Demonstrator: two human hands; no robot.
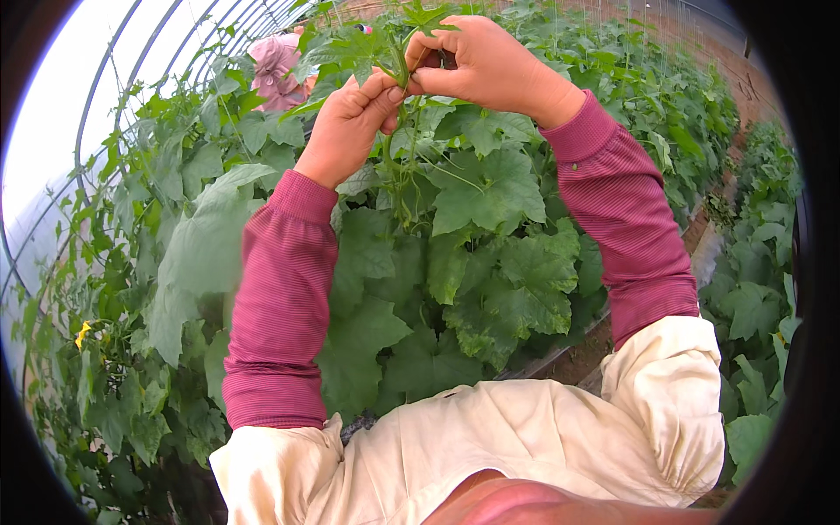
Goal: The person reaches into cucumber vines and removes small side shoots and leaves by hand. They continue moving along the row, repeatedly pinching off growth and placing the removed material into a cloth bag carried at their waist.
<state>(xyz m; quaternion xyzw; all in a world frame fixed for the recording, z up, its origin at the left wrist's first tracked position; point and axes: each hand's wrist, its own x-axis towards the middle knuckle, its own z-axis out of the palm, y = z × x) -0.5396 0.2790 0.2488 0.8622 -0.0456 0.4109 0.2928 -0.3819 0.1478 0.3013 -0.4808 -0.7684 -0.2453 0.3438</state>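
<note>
My left hand (357,121) pinches a green vine stem (399,62) near its leafy top, thumb against fingers. At the same spot my right hand (482,69) has its thumb and index finger closed on the stem from the right; the fingertips of both hands nearly meet. Young lobed leaves (354,49) spread above and beside my fingers. Below my hands the vine runs down with curling tendrils (403,197) into broad, dark green leaves (489,190). Whether a thin string or clip is between my fingertips, I cannot tell.
A person in a pink head covering (275,69) is among the plants at the upper left. Curved greenhouse ribs (98,85) stand on the left. Dense vines with a yellow flower (83,335) grow there. Another plant row (755,308) lies right, past a strip of soil (712,236).
</note>
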